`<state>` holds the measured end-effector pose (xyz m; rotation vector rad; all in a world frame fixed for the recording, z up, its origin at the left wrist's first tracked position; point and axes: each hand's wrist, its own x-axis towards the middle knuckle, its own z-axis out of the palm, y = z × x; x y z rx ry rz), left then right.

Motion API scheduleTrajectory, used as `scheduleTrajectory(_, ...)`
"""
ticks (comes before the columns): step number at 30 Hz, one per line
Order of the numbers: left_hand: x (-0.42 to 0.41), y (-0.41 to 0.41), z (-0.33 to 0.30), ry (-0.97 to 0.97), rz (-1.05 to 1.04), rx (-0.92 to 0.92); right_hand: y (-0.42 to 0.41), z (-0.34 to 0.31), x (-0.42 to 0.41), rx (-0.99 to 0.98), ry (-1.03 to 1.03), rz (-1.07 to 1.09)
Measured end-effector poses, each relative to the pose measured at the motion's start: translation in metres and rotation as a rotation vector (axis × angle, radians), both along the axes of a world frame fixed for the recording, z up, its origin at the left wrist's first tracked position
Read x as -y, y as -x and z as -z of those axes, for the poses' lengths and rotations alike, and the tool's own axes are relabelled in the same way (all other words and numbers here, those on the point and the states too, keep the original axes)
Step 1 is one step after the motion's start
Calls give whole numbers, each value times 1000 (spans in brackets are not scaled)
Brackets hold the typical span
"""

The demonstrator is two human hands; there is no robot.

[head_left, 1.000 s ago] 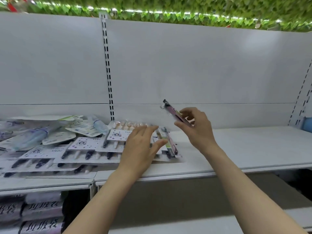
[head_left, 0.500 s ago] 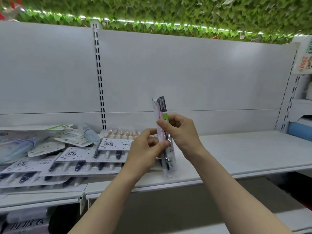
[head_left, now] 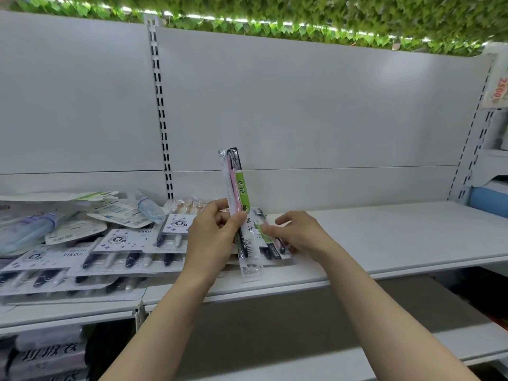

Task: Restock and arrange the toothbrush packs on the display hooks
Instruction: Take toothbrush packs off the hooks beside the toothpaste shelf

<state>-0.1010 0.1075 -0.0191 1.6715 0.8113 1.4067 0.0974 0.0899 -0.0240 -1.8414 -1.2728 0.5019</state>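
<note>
Gathering stock: left hand (head_left: pixel 213 235) pinching an upright toothbrush pack (head_left: pixel 238 193), right hand (head_left: pixel 298 234) with loose fingers reaching for another pack (head_left: pixel 270 240) on the shelf (head_left: pixel 398 237), needing a clean pinch next

Left hand (head_left: pixel 213 237) holds a toothbrush pack (head_left: pixel 239 199) upright; right hand (head_left: pixel 298 233) touches packs (head_left: pixel 270 244) lying on the shelf (head_left: pixel 398 237)

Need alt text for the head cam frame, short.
A left hand holds a narrow toothbrush pack upright above a white shelf, while the right hand reaches for another pack lying there. More toothbrush packs lie piled at the left.
</note>
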Motion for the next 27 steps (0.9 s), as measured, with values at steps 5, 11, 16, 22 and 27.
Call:
scheduleTrajectory(5,2,0,-1,11,0,5,-8,2,3,-98,-9,-7)
scheduleTrajectory(11,7,0,-1,32,-4,29,1,-8,36,-591,-299,-98)
scheduleTrajectory(16,29,-1,-1,51,58,126,28,-13,79,-646,-495,-259)
scheduleTrajectory(22,58,18,6,54,10,213,56,1,101,-619,-567,-333)
scheduleTrajectory(27,77,49,12,62,-111,250,83,15,98,-632,-559,-448)
